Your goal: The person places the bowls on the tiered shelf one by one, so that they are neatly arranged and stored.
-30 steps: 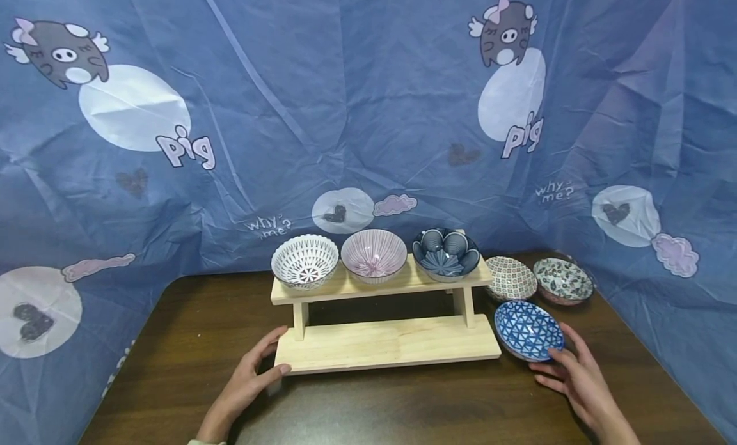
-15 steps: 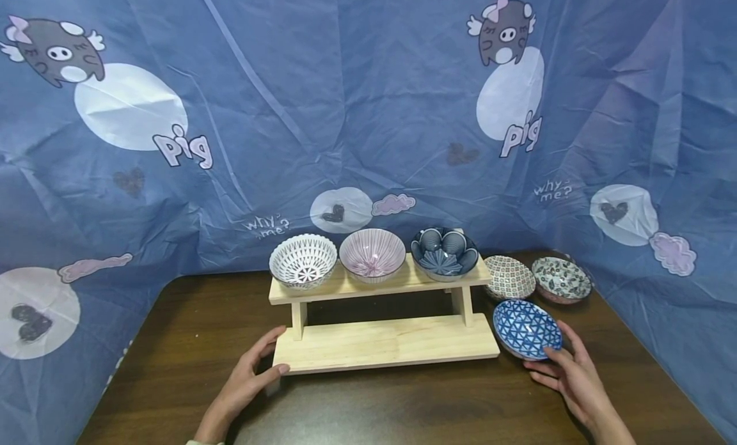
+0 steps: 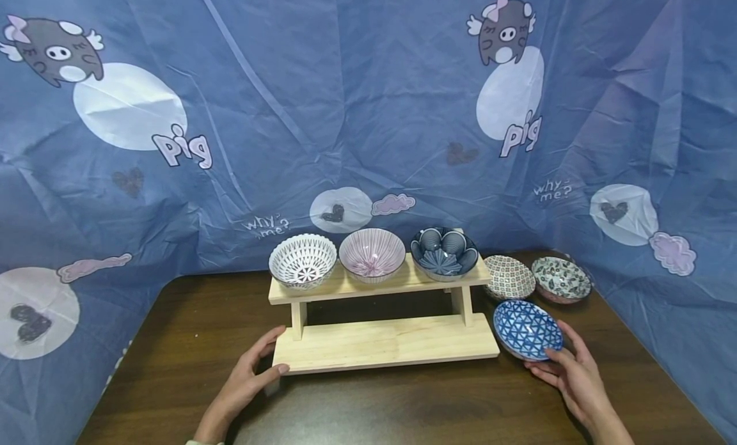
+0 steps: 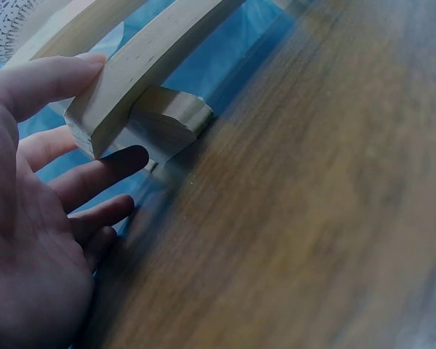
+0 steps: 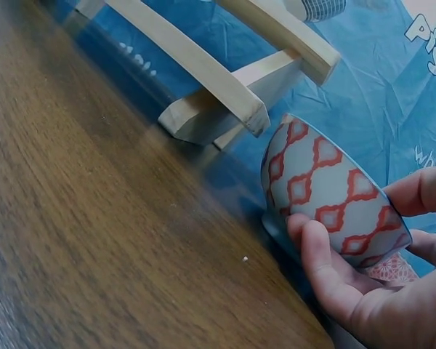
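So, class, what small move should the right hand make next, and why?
Probably lift the blue-patterned bowl onto the lower shelf: the right hand grips it beside that bare shelf's right end, while the upper shelf carries three bowls.

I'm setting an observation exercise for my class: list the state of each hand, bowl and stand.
Stand: upright
Blue bowl: empty, held
White bowl: empty, mouth up
Pink bowl: empty, mouth up
Dark bowl: empty, mouth up
Checked bowl: empty
Leafy bowl: empty
Left hand: pinching the stand
Right hand: holding the blue bowl
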Available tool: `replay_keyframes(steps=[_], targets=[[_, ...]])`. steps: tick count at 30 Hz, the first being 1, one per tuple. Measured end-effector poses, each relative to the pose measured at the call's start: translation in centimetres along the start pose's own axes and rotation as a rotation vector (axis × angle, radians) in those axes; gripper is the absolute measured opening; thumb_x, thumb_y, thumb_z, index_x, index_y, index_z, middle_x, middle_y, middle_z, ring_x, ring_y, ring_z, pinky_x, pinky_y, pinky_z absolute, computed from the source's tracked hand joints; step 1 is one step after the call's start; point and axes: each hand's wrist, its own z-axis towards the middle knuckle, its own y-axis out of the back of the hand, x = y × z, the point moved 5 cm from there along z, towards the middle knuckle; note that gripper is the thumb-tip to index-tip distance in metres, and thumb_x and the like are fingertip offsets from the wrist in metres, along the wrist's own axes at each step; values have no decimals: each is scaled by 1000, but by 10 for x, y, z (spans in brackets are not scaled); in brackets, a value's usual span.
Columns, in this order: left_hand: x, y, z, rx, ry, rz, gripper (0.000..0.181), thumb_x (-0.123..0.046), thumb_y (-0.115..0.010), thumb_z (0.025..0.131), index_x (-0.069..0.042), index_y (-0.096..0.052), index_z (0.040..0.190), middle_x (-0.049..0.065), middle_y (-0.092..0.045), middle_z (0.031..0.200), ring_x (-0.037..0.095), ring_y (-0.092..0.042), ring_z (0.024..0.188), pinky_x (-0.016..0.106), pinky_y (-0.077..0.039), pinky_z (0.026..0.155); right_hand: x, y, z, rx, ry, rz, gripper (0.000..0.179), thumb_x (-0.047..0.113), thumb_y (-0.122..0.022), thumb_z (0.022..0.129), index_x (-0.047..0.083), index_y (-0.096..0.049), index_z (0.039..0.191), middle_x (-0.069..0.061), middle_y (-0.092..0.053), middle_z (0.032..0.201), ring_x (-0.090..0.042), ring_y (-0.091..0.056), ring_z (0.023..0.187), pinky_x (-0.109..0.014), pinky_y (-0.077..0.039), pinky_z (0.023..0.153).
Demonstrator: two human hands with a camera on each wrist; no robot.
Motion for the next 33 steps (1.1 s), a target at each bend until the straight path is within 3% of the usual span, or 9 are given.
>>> replay_keyframes(steps=[7, 23, 33], targets=[[0, 0, 0, 4, 2, -2, 66, -13, -72, 88, -7, -45, 148, 14, -69, 126, -4, -54, 114, 19, -34, 100, 1, 1, -2, -22, 14, 32, 62, -3, -41, 102, 27, -18, 151, 9, -68, 106, -22, -76, 81, -31, -61, 72], [-1, 0, 0, 6, 3, 16, 65, -15, -73, 89, -8, -46, 147, 15, -68, 127, -2, -57, 112, 24, -39, 99, 10, 0, -7, 8, 68, 126, 52, -8, -38, 101, 28, -34, 138, 5, -66, 106, -26, -76, 81, -31, -61, 71], [-1, 1, 0, 15, -73, -9, 64, -10, -71, 89, -4, -45, 147, 19, -68, 125, -4, -57, 111, 19, -39, 96, 25, -3, -14, 46, 102, 205, 52, -10, -34, 101, 28, -38, 138, -2, -68, 107, -29, -76, 82, -34, -61, 71]])
